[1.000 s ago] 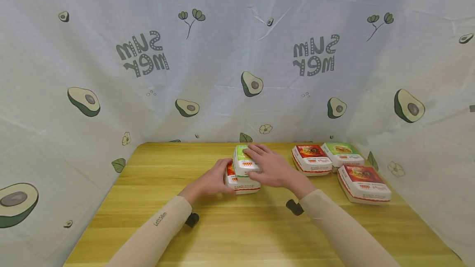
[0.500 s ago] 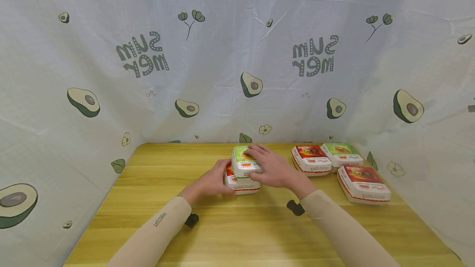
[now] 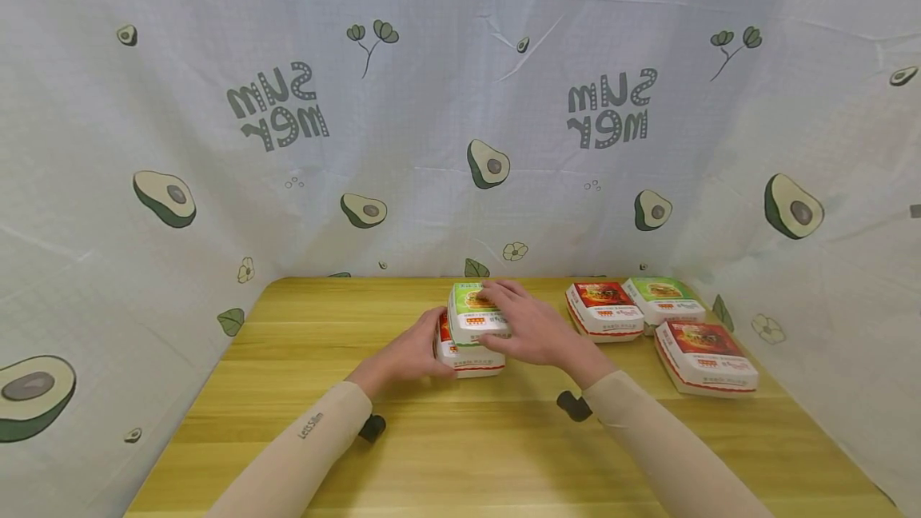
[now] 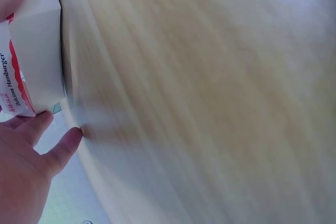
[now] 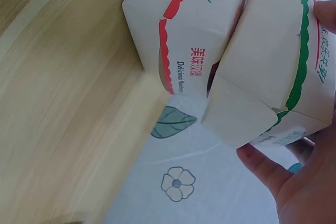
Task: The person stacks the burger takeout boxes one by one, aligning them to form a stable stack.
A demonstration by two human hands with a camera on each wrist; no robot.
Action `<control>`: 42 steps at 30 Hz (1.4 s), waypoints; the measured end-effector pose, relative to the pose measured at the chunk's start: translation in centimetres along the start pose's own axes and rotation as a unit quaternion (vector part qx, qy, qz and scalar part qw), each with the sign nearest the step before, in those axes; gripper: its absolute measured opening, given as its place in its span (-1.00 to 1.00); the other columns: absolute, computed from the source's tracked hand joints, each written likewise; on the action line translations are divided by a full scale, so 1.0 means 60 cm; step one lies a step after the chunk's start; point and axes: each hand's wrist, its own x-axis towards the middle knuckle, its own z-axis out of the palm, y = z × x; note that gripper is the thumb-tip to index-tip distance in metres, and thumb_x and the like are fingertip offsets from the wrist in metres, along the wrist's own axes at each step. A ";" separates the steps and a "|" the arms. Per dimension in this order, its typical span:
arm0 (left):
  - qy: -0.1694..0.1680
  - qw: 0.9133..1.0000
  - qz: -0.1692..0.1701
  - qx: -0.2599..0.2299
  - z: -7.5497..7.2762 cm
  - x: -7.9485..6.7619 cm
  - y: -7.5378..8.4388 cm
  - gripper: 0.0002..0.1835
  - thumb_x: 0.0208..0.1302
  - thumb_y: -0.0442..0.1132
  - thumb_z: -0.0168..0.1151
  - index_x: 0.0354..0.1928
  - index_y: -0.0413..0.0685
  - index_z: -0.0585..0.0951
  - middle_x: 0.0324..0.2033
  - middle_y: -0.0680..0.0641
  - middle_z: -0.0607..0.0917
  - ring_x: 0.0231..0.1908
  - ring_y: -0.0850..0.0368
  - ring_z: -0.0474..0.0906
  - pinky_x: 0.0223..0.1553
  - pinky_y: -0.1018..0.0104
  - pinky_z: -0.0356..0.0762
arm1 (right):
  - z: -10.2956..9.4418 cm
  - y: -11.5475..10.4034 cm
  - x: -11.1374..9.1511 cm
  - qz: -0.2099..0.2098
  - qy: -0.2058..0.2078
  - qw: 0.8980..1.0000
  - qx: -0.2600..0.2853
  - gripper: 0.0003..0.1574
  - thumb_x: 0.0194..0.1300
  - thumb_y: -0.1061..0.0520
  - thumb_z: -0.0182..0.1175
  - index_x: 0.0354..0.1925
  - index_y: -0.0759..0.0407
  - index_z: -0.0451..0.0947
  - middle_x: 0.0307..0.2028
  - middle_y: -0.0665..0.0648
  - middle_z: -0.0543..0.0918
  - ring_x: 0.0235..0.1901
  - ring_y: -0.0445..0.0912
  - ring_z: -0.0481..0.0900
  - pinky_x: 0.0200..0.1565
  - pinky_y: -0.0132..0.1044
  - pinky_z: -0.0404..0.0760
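Observation:
In the head view, two hamburger boxes stand stacked at the middle of the wooden table. My right hand (image 3: 532, 330) holds the green hamburger box (image 3: 468, 328) on top, fingers over its lid and far side, thumb on the near side. Below it is the red hamburger box (image 3: 475, 363), gripped from the left by my left hand (image 3: 406, 350), thumb in front. From the right wrist, the green box (image 5: 257, 51) sits against the red box (image 5: 184, 35), a thin dark gap between them. The left wrist view shows the red box (image 4: 39, 51) at its edge, fingers around it.
On the right of the wooden table (image 3: 309, 326) stand a red hamburger box (image 3: 604, 312), a green one (image 3: 665, 302) behind, and another red one (image 3: 708, 358) nearer. A white avocado-print curtain (image 3: 432, 102) hangs behind the table and along both sides.
The green box has shifted slightly left and nearer on top of the red box. Both hands stay almost where they were.

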 end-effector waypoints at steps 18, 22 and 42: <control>-0.003 0.999 0.007 -0.037 0.003 0.002 -0.004 0.27 -0.07 -0.03 0.64 0.57 0.08 -0.04 0.33 0.08 0.39 0.20 0.20 0.42 0.36 0.08 0.34 | 0.013 -0.001 -0.007 0.003 0.013 1.000 -0.010 -0.07 0.31 -0.46 0.14 0.49 -0.12 0.26 0.54 0.11 0.19 0.51 0.10 0.11 0.28 0.14 0.45; -0.003 0.999 0.011 -0.039 0.003 0.002 -0.006 0.28 -0.08 -0.03 0.65 0.57 0.07 -0.04 0.33 0.07 0.40 0.21 0.19 0.42 0.37 0.05 0.33 | 0.018 0.000 -0.008 0.002 0.016 1.000 -0.013 -0.06 0.30 -0.49 0.13 0.49 -0.15 0.26 0.53 0.09 0.21 0.51 0.09 0.11 0.29 0.13 0.45; 0.003 1.000 0.007 -0.028 0.006 0.003 -0.009 0.32 -0.11 -0.03 0.65 0.58 0.10 -0.08 0.37 0.08 0.36 0.22 0.19 0.41 0.37 0.07 0.33 | 0.028 0.000 -0.009 -0.002 0.033 0.999 0.009 -0.05 0.33 -0.46 0.14 0.51 -0.12 0.22 0.56 0.07 0.15 0.54 0.06 0.05 0.32 0.13 0.42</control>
